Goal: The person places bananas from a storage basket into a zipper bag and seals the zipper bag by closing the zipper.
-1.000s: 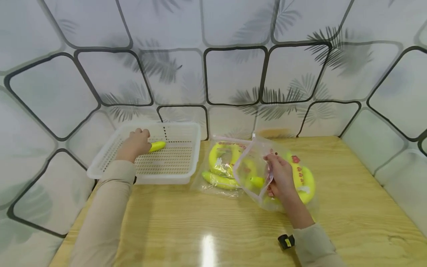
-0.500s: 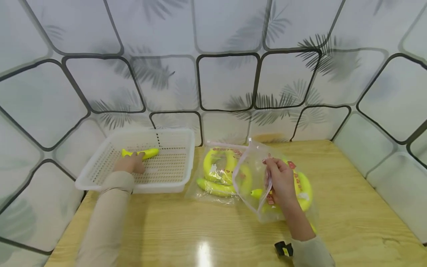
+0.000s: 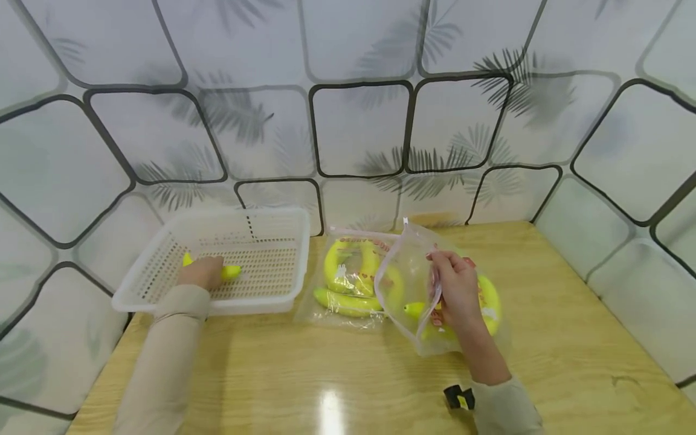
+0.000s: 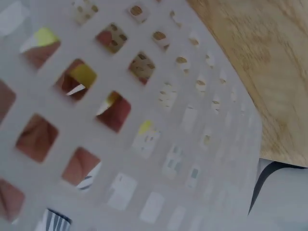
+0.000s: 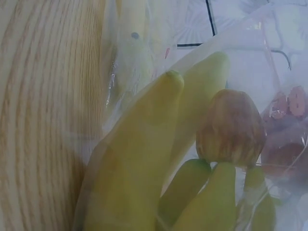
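Observation:
In the head view my left hand (image 3: 201,273) is down in the white perforated basket (image 3: 272,305), gripping a yellow banana (image 3: 231,272) whose two ends stick out on either side. Through the basket wall, the left wrist view shows bits of fingers (image 4: 37,138) and yellow. My right hand (image 3: 461,290) pinches the pink zip edge of a clear plastic bag (image 3: 399,272) and holds its mouth apart. Bananas (image 3: 490,305) lie inside this bag; the right wrist view shows a bunch with a brown stem (image 5: 231,127) and larger bananas (image 5: 139,159) behind plastic.
Left of the held bag lies another clear printed bag (image 3: 304,311) with several bananas (image 3: 348,302) in it. A small black object (image 3: 458,397) with a yellow mark is beside the right sleeve. The wooden table (image 3: 283,374) meets a patterned curtain (image 3: 364,127) behind.
My left hand has come over the banana and shifted it left and nearer in the basket. The right hand keeps its hold on the bag's edge. The head view has shifted slightly.

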`<state>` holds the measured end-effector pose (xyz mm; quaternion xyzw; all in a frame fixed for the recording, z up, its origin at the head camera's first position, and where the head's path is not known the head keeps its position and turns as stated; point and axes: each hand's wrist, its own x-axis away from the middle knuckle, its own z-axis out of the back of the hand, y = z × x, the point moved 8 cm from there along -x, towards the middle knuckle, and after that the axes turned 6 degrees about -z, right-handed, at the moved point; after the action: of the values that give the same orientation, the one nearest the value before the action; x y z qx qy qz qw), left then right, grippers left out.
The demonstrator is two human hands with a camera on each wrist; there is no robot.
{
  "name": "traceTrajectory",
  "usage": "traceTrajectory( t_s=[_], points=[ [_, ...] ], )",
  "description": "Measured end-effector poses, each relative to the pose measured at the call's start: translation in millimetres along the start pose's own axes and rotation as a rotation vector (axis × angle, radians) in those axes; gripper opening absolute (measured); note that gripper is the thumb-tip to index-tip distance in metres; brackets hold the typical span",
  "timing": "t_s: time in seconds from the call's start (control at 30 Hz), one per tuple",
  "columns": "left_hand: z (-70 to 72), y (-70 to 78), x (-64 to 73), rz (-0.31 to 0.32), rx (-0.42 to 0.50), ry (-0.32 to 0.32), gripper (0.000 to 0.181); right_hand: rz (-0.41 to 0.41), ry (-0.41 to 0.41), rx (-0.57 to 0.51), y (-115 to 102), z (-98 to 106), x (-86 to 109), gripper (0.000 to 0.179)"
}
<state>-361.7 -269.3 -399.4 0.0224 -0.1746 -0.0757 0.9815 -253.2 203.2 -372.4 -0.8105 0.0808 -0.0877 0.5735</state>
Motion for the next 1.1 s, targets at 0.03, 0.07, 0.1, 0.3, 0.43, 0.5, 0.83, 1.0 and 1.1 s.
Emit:
traceTrajectory(
  t_s=[0.03, 0.07, 0.1, 0.3, 0.43, 0.5, 0.83, 1.0, 1.1],
  points=[
    [-0.3, 0.3, 0.6, -0.002, 0.008, -0.009, 0.029, 0.0, 0.001, 0.004, 0, -1, -0.5, 0.02],
    [-0.1, 0.7, 0.9, -0.003, 0.026, -0.011, 0.029, 0.0, 0.0, 0.006, -1, -2, -1.1, 0.02],
    [0.4, 1.7, 0.4, -0.016, 0.03, -0.015, 0.027, -0.001, -0.002, 0.009, -2, -3, -1.7, 0.02],
    [17.8, 4.3, -2.2, -0.078, 0.195, 0.056, 0.042, -0.01, -0.029, 0.007, -4, -10, -3.6, 0.021],
    [51.0, 15.4, 15.4, -0.127, 0.344, 0.269, 0.054, 0.003, -0.049, -0.008, -8, -11, -3.5, 0.02],
    [65.5, 22.3, 30.7, -0.122, 0.47, 0.404, 0.059, 0.008, -0.052, -0.008, -9, -10, -3.4, 0.02],
    [71.5, 94.8, 107.6, -0.235, 1.346, 0.905, 0.033, 0.012, -0.042, 0.01, -14, -7, -1.0, 0.023],
    [40.3, 170.1, 104.7, -0.325, 1.44, 0.476, 0.032, -0.033, -0.048, -0.011, -11, -6, 2.5, 0.019],
    [22.4, 211.7, 102.2, -0.43, 1.437, 0.264, 0.04, -0.041, -0.05, 0.002, -11, -6, 5.2, 0.019]
  ],
)
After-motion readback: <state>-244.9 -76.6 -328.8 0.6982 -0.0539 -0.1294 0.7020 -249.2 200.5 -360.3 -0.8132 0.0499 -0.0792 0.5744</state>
